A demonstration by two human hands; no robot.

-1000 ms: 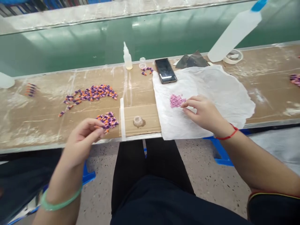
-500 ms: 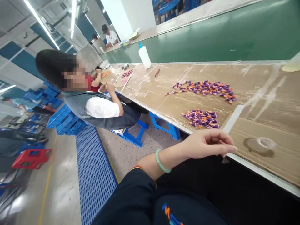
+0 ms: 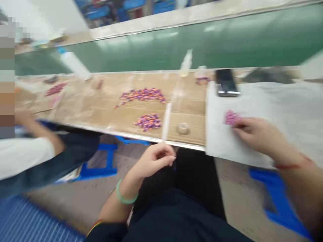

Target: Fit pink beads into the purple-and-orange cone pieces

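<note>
My left hand (image 3: 155,159), with a pale green bangle (image 3: 125,195) on its wrist, hovers over my lap just off the table's front edge. Its thumb and fingers are pinched together; whatever is between them is too small to make out. To the right, my right hand (image 3: 254,134) is over a white sheet (image 3: 220,141), a red string round the wrist. Its curled fingertips meet a small heap of pink pieces (image 3: 230,117), and blur hides what they grip. Beyond my left hand lie two heaps of small purple-and-orange pieces, a near heap (image 3: 148,122) and a far heap (image 3: 145,94).
A roll of clear tape (image 3: 183,128) lies on the cardboard-covered table (image 3: 106,111). A phone (image 3: 227,82) is on the sheet's far side. Further back stand a white bottle (image 3: 75,65) and a green belt (image 3: 151,50). At left, a co-worker's arm (image 3: 37,129) reaches the table.
My view has swung from the left to the right, bringing my right hand, the white sheet, the pink pieces and the phone into sight. My left hand stays pinched near the table edge.
</note>
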